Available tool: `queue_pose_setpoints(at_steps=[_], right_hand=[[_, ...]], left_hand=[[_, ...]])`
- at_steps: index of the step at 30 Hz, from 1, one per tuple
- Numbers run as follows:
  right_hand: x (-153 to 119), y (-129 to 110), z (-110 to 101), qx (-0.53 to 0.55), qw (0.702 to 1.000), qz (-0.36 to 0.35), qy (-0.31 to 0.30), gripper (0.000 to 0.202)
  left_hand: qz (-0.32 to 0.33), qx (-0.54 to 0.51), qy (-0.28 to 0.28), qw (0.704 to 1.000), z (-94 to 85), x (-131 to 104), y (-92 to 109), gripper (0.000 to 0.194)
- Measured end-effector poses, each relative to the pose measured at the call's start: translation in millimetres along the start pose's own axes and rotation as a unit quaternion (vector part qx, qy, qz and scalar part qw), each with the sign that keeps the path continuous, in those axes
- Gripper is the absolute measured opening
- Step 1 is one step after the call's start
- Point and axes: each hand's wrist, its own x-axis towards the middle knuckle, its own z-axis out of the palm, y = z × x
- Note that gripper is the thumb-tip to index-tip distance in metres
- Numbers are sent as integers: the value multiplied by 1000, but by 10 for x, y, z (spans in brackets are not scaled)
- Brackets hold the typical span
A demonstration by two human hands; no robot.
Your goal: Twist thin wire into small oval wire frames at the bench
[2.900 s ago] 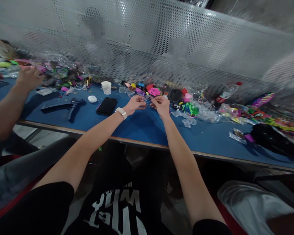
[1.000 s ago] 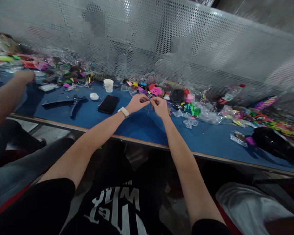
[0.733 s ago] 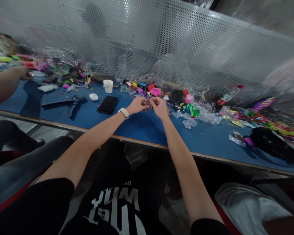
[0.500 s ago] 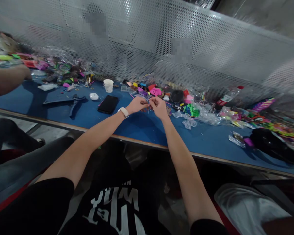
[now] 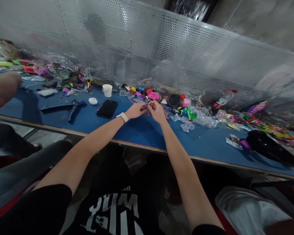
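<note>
My left hand (image 5: 136, 110), with a pale band on its wrist, is closed with its fingertips pinched together above the blue table (image 5: 139, 132). Close against it, my right hand (image 5: 156, 111) is pinched too, thumb and fingers touching. Something small and thin sits between the two sets of fingertips, too small to make out. Behind the hands lie a pink piece (image 5: 153, 95) and a purple piece (image 5: 140, 96). A black phone-like object (image 5: 107, 108) rests to the left of my left hand.
Cutters (image 5: 73, 106), a white cup (image 5: 107, 90) and a white round object (image 5: 92, 101) stand left. A pile of plastic bags (image 5: 205, 117), a bottle (image 5: 224, 100) and a black object (image 5: 271, 148) lie right. Another person's arm (image 5: 3, 89) reaches in at far left.
The view has shifted slightly. My hands stay together, with the fingers of my right hand a little more curled. The other person's arm at far left has drawn back slightly.
</note>
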Motion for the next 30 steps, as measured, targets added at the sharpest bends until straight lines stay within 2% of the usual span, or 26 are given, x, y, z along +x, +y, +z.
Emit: queue_pose_setpoints(at_steps=[2,4,10,15,24,30], right_hand=[[0,-11,-13,-5,1000,-4,-1,54],[-2,-22,-21,-6,1000,-9,-3,53],[-14,-62,-22,-3,1000,-12,-11,53],[-4,-56,-22,-17,1000,-7,2,45],[25,8,-10,3,999,14,32,44],[23,-10,-14,10,999,21,28,49]], left_hand=[[24,61,5,998,2,8,-2,7],[35,74,6,997,14,13,-8,8],[7,-18,13,1000,62,6,-18,7],[-15,-102,-5,995,54,10,17,11],[-28,-136,-7,990,50,3,52,15],[-34,-132,3,991,56,8,34,22]])
